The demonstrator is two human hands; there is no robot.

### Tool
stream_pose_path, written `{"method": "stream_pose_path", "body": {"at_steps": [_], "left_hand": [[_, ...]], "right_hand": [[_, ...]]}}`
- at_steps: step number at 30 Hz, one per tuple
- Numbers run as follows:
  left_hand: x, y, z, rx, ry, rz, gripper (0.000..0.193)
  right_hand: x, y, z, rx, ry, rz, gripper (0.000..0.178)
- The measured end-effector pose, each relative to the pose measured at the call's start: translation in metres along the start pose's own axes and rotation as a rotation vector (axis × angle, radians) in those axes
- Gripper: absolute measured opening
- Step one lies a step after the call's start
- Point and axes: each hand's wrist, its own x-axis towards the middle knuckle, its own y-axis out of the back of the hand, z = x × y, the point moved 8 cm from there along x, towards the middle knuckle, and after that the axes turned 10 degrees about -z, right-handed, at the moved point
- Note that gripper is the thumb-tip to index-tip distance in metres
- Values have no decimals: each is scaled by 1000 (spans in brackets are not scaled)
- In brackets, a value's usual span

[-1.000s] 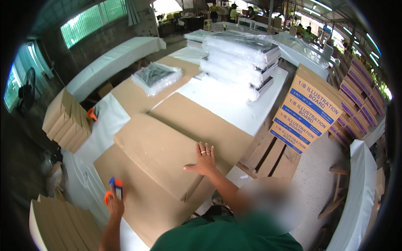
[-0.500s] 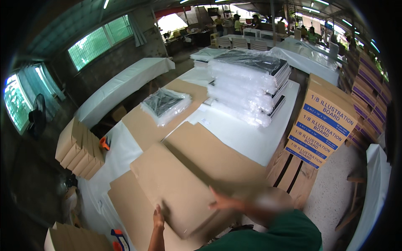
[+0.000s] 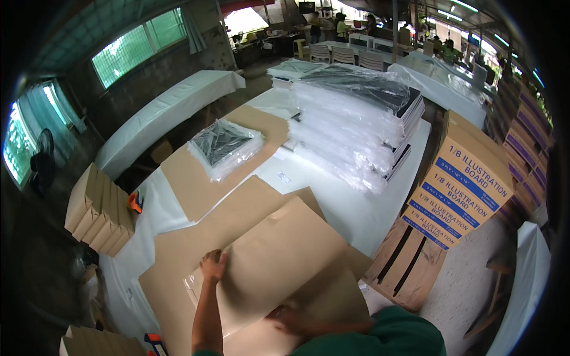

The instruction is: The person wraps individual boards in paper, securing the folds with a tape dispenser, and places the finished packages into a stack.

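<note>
A flat parcel wrapped in brown paper (image 3: 282, 252) lies at a slant in front of me, with shiny clear tape across its left end. My left hand (image 3: 214, 265) grips its left edge, fingers bent and thumb toward the parcel. At the near edge is my right hand (image 3: 288, 317), slightly blurred, its fingers partly hidden against the parcel's underside. Beneath the parcel, large brown paper sheets (image 3: 172, 255) spread over the white-covered table (image 3: 350, 219).
Clear-wrapped dark boards (image 3: 350, 118) form a tall stack at the far side; a smaller wrapped pile (image 3: 225, 148) sits left of it. Brown parcels (image 3: 101, 210) and an orange-blue tape dispenser (image 3: 135, 202) line the left edge. Printed cartons (image 3: 457, 178) stand on a wooden bench (image 3: 404, 267) at right.
The parcel has turned, its near end swinging left and its far end right. My left hand moved up along its edge; my right hand came down and left to the near edge.
</note>
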Motion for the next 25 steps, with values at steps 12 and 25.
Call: {"method": "stream_pose_path", "body": {"at_steps": [12,25], "left_hand": [[-270,5,-159,245,728,55,63],[-277,-12,-144,66,907,12,80]], "right_hand": [[-43,153,137,-485,-743,283,80],[54,159,222,-470,-700,65,86]]}}
